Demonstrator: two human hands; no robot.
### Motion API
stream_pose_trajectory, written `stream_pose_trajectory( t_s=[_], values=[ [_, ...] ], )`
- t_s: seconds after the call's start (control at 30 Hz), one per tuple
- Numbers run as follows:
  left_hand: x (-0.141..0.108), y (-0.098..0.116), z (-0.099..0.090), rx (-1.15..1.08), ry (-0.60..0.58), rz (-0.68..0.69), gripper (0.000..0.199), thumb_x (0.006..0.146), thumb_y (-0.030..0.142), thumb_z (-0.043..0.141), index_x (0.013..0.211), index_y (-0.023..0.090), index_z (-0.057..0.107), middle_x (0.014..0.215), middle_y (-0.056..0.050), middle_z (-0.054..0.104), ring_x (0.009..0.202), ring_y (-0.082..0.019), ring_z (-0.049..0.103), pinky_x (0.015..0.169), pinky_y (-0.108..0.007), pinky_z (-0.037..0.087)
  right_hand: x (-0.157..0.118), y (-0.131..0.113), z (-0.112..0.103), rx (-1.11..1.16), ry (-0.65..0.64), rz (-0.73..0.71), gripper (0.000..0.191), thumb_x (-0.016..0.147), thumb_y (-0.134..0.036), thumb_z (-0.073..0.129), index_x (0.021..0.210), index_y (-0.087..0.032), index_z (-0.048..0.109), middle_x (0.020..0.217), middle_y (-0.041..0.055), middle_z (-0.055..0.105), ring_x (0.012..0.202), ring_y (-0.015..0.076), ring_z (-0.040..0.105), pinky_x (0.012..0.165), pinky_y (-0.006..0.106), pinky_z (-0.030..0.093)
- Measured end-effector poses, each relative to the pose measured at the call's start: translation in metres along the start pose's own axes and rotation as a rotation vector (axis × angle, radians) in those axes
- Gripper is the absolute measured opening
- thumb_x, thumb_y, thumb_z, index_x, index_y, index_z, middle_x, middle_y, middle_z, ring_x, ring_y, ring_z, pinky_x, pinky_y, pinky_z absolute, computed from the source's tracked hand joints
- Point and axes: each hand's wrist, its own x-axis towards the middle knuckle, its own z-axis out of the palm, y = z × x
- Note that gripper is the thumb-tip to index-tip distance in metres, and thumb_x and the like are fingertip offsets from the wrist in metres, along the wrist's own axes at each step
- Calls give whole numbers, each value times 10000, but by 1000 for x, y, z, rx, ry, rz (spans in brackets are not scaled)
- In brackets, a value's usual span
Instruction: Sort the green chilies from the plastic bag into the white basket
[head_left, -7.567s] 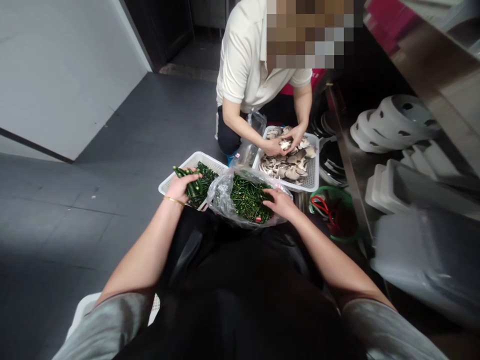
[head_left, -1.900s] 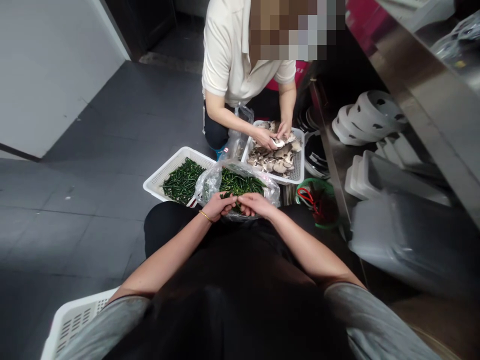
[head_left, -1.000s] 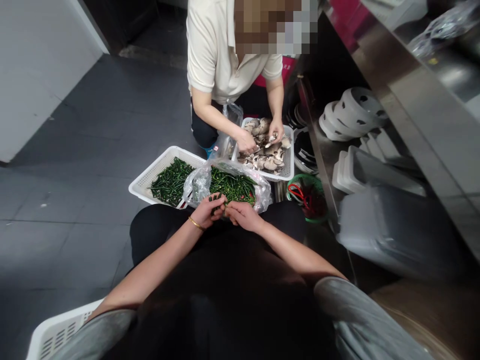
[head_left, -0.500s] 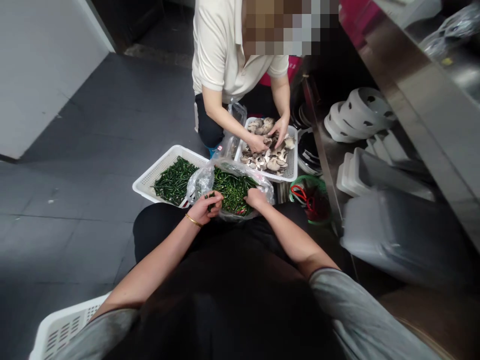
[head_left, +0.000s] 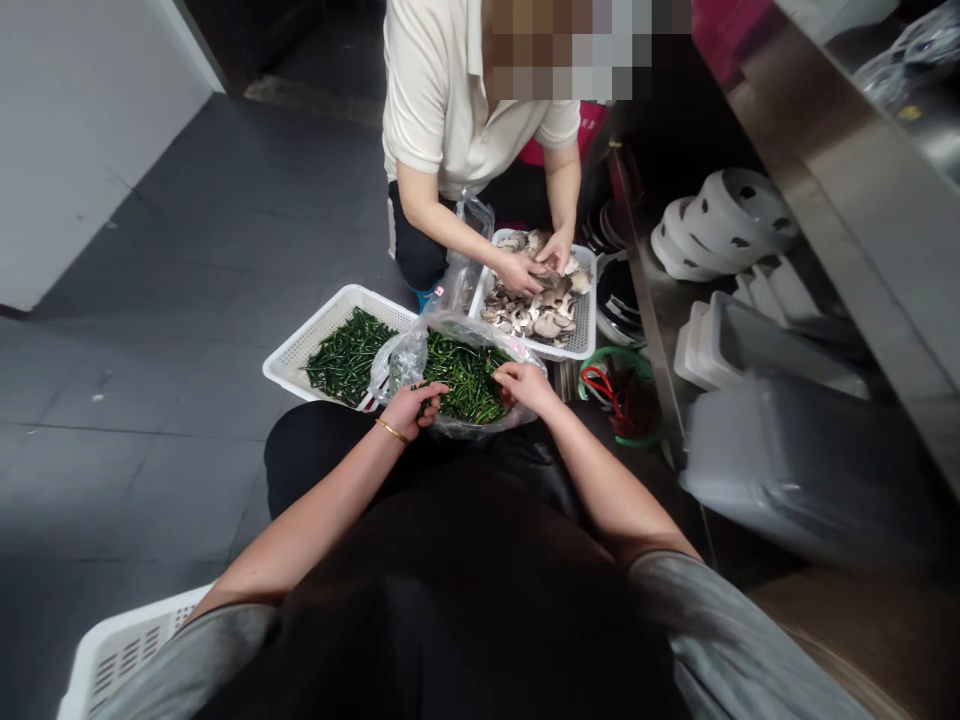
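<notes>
Over an open plastic bag [head_left: 407,360], a left hand [head_left: 409,410] curls and a right hand [head_left: 523,387] dips at the rim

The clear bag lies at the centre of the frame, just beyond the person's dark clothing [head_left: 450,590], with its mouth spread wide around a pile of thin green peppers [head_left: 469,375]. The left hand, with a gold bracelet [head_left: 392,431] at its wrist, is at the near left edge of the bag; its fingers are folded around a few dark green peppers, thumb pointing toward the pile. The right hand is at the right side of the mouth, fingers bent and drawn close to the thumb; whether they grip anything cannot be told.

Left of centre, a white basket [head_left: 298,358] holds more of the same peppers, its right end partly covered by the bag. Above and to the right of the bag, a second basket [head_left: 589,300] carries grey-and-white mushrooms [head_left: 544,322]. At the top centre, a co-worker in a cream shirt [head_left: 427,100] leans over it, both hands [head_left: 519,272] among the mushrooms.

Right of centre stands a green container [head_left: 651,432] with a red loop [head_left: 600,382] in it. White tubs [head_left: 712,335] and a grey bin [head_left: 787,470] fill the right side. A slotted white crate [head_left: 127,655] shows at the lower left.
</notes>
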Motion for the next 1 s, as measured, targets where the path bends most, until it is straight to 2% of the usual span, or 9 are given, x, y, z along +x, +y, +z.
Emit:
stream_pose_trajectory(
  t_s=[0.1, 0.27, 0.33, 0.47, 0.57, 0.73, 0.8, 0.87, 1.0],
  values=[
    [0, 0, 0, -8, 7, -4, 255, 566, 236, 759, 737, 98, 631, 493, 52, 442, 353, -25, 327, 316, -145, 125, 2, -5, 4, -160, -9, 98, 291, 895, -379, 498, 1066, -223, 675, 1017, 82, 703, 938, 217, 640, 778, 294, 450],
    [-1, 0, 1, -6, -12, 1, 226, 590, 236, 744, 721, 106, 614, 474, 61, 421, 346, -23, 307, 315, -143, 130, 10, -32, 34, -251, -226, 135, 494, 844, -540, 542, 1026, -108, 697, 1035, 200, 683, 950, 275, 647, 767, 326, 464],
    [-2, 1, 0, -6, -11, 6, 230, 589, 240, 746, 720, 107, 613, 476, 58, 427, 348, -25, 311, 313, -144, 135, 12, -34, 38, -229, -234, 171, 501, 831, -549, 559, 1014, -105, 703, 1020, 193, 688, 924, 265, 654, 730, 308, 462],
    [-2, 1, -2, -1, -2, 12, 276, 572, 250, 777, 743, 94, 626, 495, 51, 442, 361, -25, 328, 315, -142, 140, 3, -25, 26, -145, -112, 174, 394, 874, -497, 513, 848, -166, 725, 920, 114, 711, 854, 210, 651, 644, 257, 418],
    [-2, -1, 4, 25, -11, -26, 347, 584, 310, 803, 787, 78, 645, 510, 45, 449, 369, -22, 338, 321, -137, 152, -18, -30, 20, -70, -68, 29, 391, 884, -486, 506, 725, -181, 693, 759, 60, 696, 724, 160, 624, 597, 232, 374],
    [1, -2, 15, 47, -122, 7, 377, 582, 382, 818, 690, 83, 617, 467, 48, 416, 356, -20, 318, 318, -137, 151, -52, -56, 22, 12, -22, -402, 363, 894, -430, 530, 667, -163, 624, 690, 37, 648, 643, 127, 566, 599, 225, 356],
    [2, -1, 12, -8, -126, -2, 364, 597, 377, 810, 655, 89, 595, 454, 56, 395, 346, -15, 300, 317, -136, 134, -54, -58, 16, 113, -6, -538, 361, 920, -418, 491, 704, -159, 622, 717, 33, 643, 662, 118, 568, 628, 216, 378],
    [2, 2, 5, -84, -90, -14, 338, 621, 361, 792, 647, 95, 584, 456, 59, 392, 341, -14, 293, 318, -135, 126, -46, -54, 8, 165, -4, -552, 357, 956, -393, 422, 797, -162, 643, 773, 31, 651, 703, 115, 588, 667, 209, 402],
    [-2, 8, -11, -197, -135, 18, 321, 619, 340, 755, 576, 121, 523, 481, 39, 420, 363, -43, 353, 311, -158, 186, -20, -43, 12, -126, -34, -299, 321, 923, -380, 484, 1153, -192, 607, 1042, 86, 647, 852, 173, 633, 736, 254, 441]
  ],
)
